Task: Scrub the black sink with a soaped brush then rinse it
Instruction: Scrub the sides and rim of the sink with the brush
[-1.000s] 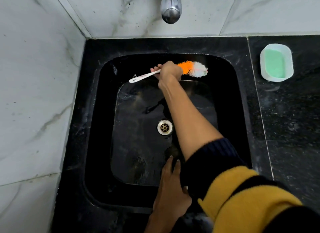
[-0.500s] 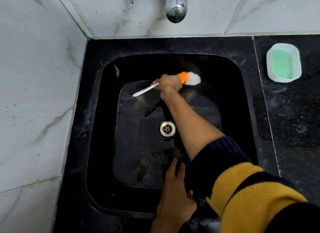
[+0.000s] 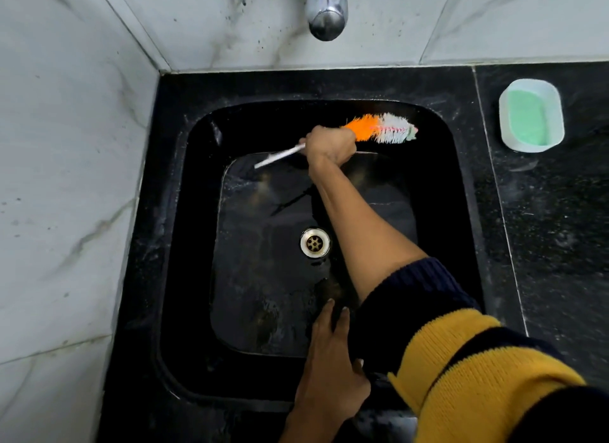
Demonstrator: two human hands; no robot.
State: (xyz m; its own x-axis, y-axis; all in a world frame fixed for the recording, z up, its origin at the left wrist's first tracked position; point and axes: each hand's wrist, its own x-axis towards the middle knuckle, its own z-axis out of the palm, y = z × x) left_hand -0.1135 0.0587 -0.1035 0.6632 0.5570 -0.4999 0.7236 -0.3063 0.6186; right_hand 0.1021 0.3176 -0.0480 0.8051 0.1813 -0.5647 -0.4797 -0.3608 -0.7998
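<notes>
Right hand (image 3: 330,145) fisted around brush (image 3: 379,128) against black sink (image 3: 438,185) far wall, left hand (image 3: 329,373) on near rim.

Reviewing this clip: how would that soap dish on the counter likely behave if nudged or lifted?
The soap dish looks like thin plastic, so probably light. Its broad, low shape suggests it would slide across the glossy counter rather than tip. The green soap inside might shift if wet.

One black sink (image 3: 438,192) with one metal drain (image 3: 314,242) was shown. One brush (image 3: 379,128), one tap (image 3: 326,10), one soap dish (image 3: 530,114) and two hands, right (image 3: 329,145) and left (image 3: 331,373), were counted.
</notes>
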